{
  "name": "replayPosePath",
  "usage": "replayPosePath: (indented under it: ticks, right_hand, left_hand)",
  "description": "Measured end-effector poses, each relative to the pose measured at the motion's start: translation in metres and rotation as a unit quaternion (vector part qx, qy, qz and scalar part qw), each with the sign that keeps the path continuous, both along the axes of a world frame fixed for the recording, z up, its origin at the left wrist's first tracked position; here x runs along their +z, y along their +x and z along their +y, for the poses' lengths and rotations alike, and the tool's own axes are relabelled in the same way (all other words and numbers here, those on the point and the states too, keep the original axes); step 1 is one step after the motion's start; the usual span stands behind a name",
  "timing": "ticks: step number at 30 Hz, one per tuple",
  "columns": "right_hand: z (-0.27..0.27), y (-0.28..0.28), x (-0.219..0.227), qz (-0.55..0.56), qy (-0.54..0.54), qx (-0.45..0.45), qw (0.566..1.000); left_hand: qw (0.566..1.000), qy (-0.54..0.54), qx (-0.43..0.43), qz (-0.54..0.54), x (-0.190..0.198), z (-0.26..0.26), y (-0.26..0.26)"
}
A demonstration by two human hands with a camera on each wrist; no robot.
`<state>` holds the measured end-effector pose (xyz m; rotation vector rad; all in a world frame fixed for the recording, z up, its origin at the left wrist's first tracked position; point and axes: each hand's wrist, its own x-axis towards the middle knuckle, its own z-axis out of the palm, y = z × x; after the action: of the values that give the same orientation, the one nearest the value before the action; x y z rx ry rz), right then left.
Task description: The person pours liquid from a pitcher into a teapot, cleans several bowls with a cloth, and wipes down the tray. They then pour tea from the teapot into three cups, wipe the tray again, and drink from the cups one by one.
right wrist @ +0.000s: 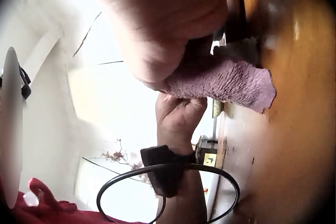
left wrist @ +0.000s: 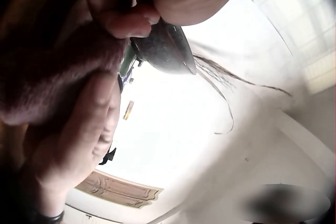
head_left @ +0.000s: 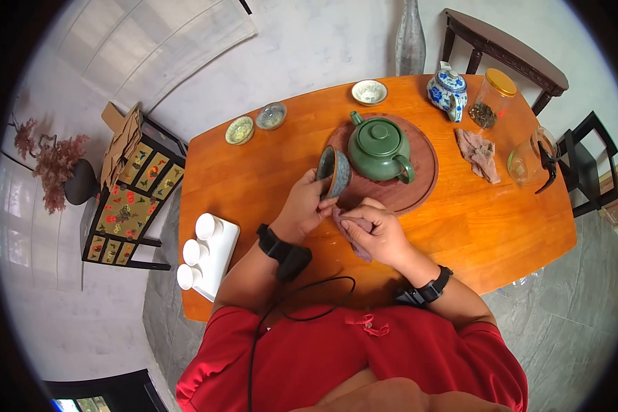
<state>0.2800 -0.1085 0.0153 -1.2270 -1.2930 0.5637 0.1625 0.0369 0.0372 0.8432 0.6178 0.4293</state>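
My left hand grips a blue-grey patterned bowl, tipped on its side with its mouth facing left. Below it, my right hand pinches a crumpled purple cloth close to the bowl's lower edge. The left wrist view shows the cloth bunched between the hands, with the bowl partly hidden by the left fingers. In the right wrist view, one end of the cloth hangs out of the right hand. Just beyond the bowl, a green lidded teapot stands on a round brown board.
Three small bowls stand toward the back, one behind the teapot. At right are a blue-and-white pot, yellow-lidded jar, folded cloth and glass pitcher. A white tray with white cups lies left; a black cable loops near my body.
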Motion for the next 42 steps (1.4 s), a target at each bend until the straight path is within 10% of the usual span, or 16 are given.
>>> replayPosePath:
  ticks: [8, 15, 24, 42]
  right_hand:
    - [0.004, 0.004, -0.001, 0.001, 0.053, -0.053, 0.997]
    - [0.005, 0.007, -0.002, -0.09, 0.086, -0.082, 0.989]
    - [0.002, 0.01, 0.005, -0.147, 0.081, -0.094, 0.981]
    - [0.006, 0.01, 0.002, -0.155, 0.101, -0.121, 0.975]
  left_hand:
    - [0.979, -0.174, -0.022, -0.107, -0.012, 0.062, 0.017]
    - [0.991, 0.007, 0.131, 0.011, -0.008, 0.12, 0.061]
    - [0.986, 0.056, 0.121, 0.097, -0.03, 0.18, 0.099]
    - [0.976, 0.144, 0.148, 0.074, -0.017, 0.112, 0.045]
